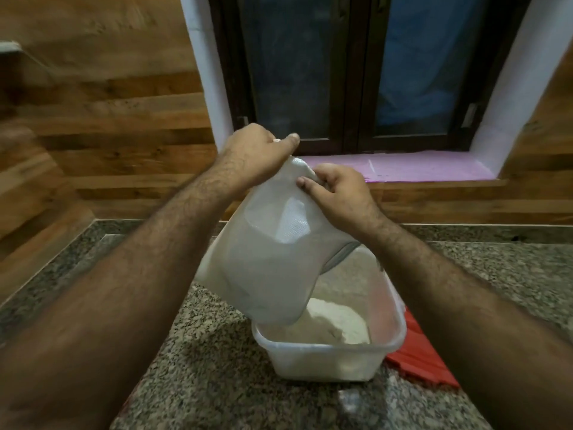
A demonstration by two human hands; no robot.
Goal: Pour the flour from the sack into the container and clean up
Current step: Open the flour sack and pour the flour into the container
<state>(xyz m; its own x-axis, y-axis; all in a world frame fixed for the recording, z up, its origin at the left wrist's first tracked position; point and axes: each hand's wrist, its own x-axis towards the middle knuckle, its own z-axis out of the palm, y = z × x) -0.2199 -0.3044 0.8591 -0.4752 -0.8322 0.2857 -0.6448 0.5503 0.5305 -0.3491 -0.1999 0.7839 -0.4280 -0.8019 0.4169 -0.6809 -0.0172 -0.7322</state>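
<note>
We see a speckled granite desk (217, 367) running below a wood-panelled wall (108, 119) and a dark-framed window (356, 72) with a pink sill (418, 169). On the desk stands a translucent white plastic container (325, 358), and beside it, touching its right side, lies a red object (418, 361) (we cannot tell what it is). Above the container hangs the white woven sack (273, 259), turned upside down and tilted, its lower mouth dipping inside the container's near left corner. A mound of pale flour (335, 321) lies in the container just under that mouth. The left hand (257, 153) has its grip clenched on the upper left corner of the sack, and the right hand (341, 193) grips the upper right corner, fingers pinching the fabric. Both bare forearms reach in from the bottom edge.
</note>
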